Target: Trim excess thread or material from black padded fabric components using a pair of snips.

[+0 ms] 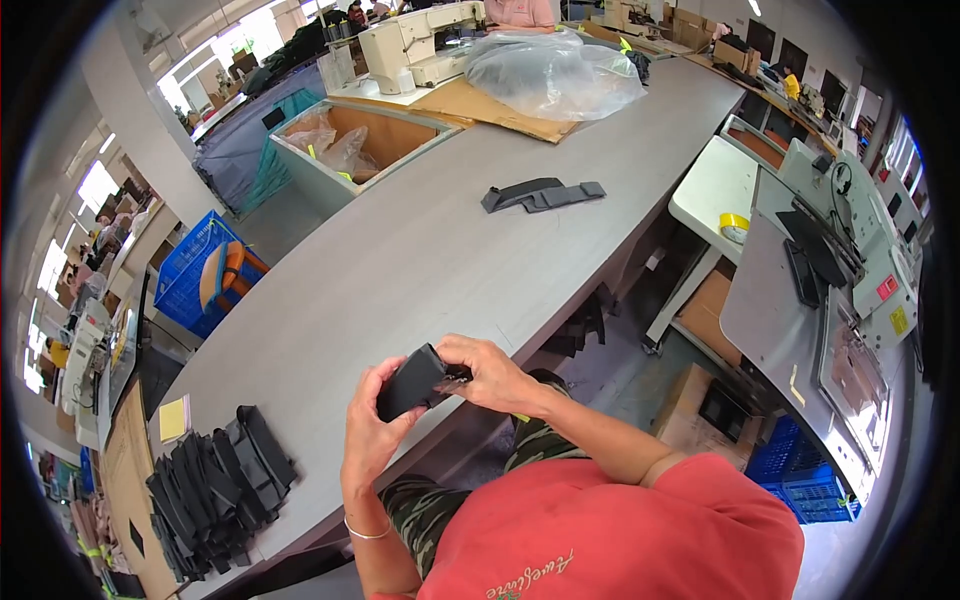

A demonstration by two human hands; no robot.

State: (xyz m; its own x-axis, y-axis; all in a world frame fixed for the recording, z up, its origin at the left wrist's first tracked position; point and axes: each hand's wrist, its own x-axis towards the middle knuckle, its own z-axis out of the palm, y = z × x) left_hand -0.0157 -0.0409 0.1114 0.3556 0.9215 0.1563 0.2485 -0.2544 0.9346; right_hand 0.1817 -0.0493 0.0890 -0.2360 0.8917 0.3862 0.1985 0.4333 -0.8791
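My left hand (373,425) is closed round a black, rectangular piece (412,383) that looks like folded fabric, held just above the table's near edge. My right hand (492,374) is closed at the piece's right end, its fingers round a small dark thing (457,373) whose kind I cannot make out. To the left on the table lies a pile of dark fabric strips (215,490). Farther off, a few more dark grey strips (543,195) lie loosely over one another.
The long grey table (400,260) runs away to the upper right. A yellow pad (174,419) lies by the pile. Beyond are a wooden bin (350,120), a clear plastic bag (560,75) on cardboard and a sewing machine (415,45). Right stands another machine table (770,300); left, a blue crate (195,275).
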